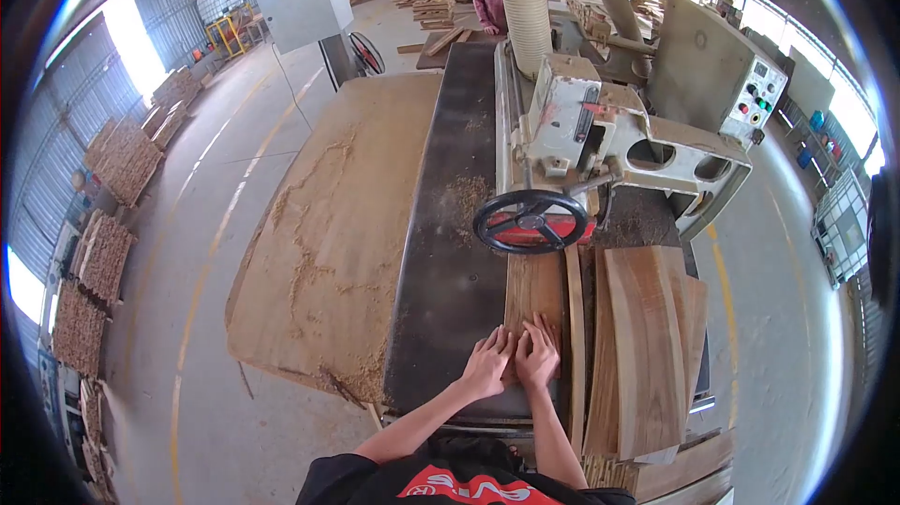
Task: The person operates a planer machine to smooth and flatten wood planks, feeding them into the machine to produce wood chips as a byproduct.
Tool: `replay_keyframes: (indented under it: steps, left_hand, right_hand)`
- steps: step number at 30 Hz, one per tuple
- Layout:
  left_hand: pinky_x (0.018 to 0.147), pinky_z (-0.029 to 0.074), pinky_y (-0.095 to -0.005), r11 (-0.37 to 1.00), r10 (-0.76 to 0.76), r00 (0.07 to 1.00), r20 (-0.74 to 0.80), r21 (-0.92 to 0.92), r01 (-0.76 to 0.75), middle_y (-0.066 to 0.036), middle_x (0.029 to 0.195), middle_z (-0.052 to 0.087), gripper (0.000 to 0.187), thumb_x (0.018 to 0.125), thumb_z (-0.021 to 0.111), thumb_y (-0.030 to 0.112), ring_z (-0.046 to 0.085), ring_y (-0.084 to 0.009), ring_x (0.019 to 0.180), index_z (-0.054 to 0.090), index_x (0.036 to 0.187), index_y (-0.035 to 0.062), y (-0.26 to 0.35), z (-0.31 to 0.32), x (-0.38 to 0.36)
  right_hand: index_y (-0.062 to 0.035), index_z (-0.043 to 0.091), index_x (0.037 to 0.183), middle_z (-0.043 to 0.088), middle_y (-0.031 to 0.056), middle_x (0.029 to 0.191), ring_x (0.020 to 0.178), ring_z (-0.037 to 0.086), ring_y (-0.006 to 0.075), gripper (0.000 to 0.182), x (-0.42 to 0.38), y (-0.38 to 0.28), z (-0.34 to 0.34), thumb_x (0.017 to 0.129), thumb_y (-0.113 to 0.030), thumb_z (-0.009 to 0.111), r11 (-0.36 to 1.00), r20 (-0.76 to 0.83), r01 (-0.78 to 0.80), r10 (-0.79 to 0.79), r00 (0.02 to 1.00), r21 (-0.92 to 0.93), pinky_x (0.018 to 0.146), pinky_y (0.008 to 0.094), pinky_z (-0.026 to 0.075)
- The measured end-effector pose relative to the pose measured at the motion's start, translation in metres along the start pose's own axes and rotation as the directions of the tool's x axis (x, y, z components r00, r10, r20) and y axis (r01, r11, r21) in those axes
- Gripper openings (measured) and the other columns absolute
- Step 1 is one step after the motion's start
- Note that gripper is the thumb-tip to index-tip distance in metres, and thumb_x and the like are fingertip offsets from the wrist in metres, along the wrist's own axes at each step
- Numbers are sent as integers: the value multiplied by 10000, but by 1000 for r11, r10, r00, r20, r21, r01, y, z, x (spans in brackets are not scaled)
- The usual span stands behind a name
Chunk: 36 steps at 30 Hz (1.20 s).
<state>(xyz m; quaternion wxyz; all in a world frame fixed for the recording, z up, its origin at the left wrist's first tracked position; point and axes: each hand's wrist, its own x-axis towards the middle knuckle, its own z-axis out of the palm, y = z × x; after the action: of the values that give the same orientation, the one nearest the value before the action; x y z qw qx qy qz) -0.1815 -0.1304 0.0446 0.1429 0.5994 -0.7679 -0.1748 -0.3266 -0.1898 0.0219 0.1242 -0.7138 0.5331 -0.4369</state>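
A flat brown wooden board (536,280) lies on the dark machine bed (441,224), its far end reaching under the black handwheel (531,222) of a woodworking machine (572,111). Near the board's close end, my left hand (487,364) holds its left side, fingers bent over the top. Right beside it, my right hand (538,352) grips the same board with curled fingers. The two hands almost touch. Under the palms, part of the board's near end is hidden. A narrow wooden strip (575,327) lies along the right of the board.
Several wide boards (642,346) are stacked to the right. On the left stands a sawdust-strewn wooden table (347,224). A control panel (755,92) and a ribbed hose (522,3) rise beyond. A person in a pink top (488,0) stands at the far end.
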Motion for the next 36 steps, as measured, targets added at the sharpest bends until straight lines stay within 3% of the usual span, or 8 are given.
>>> replay_keyframes:
  steps: [10,15,19,22,24,27,31,36]
  left_hand:
    - [1250,345,-625,999,33,975,-219,-26,-39,-275,1719,372,1081,797,924,343,310,-494,1613,383,1669,1,-41,4,49]
    - [1311,262,-567,994,17,917,-399,-92,-58,-270,1742,341,996,987,746,532,254,-463,1645,306,1715,13,-49,23,39]
    - [1319,259,-558,991,22,881,-472,-109,-83,-234,1743,365,1019,989,740,545,239,-427,1662,299,1701,-35,-50,30,12]
    - [1312,275,-546,992,-44,880,-473,-124,-17,-262,1692,425,971,965,756,504,269,-435,1646,365,1662,-48,-45,32,-9]
    - [1313,281,-551,993,-57,877,-477,-116,1,-266,1673,449,936,954,761,498,273,-441,1641,418,1626,-55,-46,34,-16]
    - [1323,268,-555,995,-33,884,-465,-100,-15,-270,1659,462,905,950,760,507,279,-445,1636,464,1588,-63,-45,39,-22]
    - [1333,256,-556,999,-10,909,-418,-42,-8,-264,1665,449,851,958,753,502,279,-445,1632,505,1553,-53,-44,39,-26]
    - [1338,250,-562,998,-39,933,-358,-64,18,-252,1698,412,799,999,729,492,263,-439,1641,508,1558,-34,-41,31,-28]
  right_hand:
    - [-45,767,1074,801,167,1187,1158,749,391,159,60,19,39,961,-38,655,996,-99,75,-71,993,39,1019,479,594]
    - [-40,777,1112,803,174,1097,1042,759,397,167,81,19,35,986,-49,668,995,-49,100,-100,994,-2,918,471,603]
    - [-64,778,1101,796,142,1134,1092,750,371,130,51,13,3,1001,-62,694,945,-105,305,-317,942,-119,977,482,591]
    - [-57,745,1213,689,174,1419,1354,600,409,278,20,23,-40,939,-96,767,879,-31,314,-347,937,-359,1165,546,475]
    - [-87,629,1424,611,215,1515,1390,568,436,575,8,31,-55,895,-170,840,829,-88,218,-304,949,-515,1180,567,459]
    - [-112,463,1581,561,245,1557,1409,557,444,847,-4,16,-73,865,-247,896,721,-54,-69,43,998,-690,1170,579,464]
    - [-63,433,1607,560,276,1550,1439,542,452,898,-3,-4,-96,878,-296,902,747,43,-352,452,891,-563,1143,577,496]
    - [-4,471,1573,529,290,1600,1470,530,445,857,-31,15,-94,894,-307,899,785,102,-236,353,930,-572,1214,551,467]
